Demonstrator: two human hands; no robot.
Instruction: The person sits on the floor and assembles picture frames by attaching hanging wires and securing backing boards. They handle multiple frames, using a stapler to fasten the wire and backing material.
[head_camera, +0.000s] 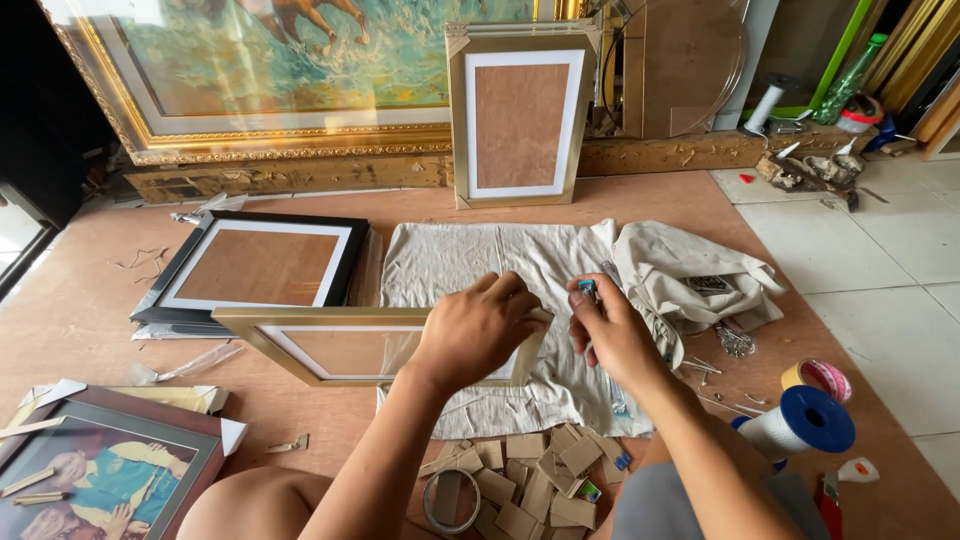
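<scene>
Both hands grasp: left hand the gold frame, right hand a small blue object.

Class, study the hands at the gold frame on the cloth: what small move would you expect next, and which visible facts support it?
Probably the right hand brings its small blue-tipped tool down to the gold frame corner. The left hand already grips that corner over the grey cloth, and the tool is poised just beside it.

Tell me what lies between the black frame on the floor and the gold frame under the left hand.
Nothing lies between them: in the head view the gold frame overlaps the black frame's near edge directly.
</scene>
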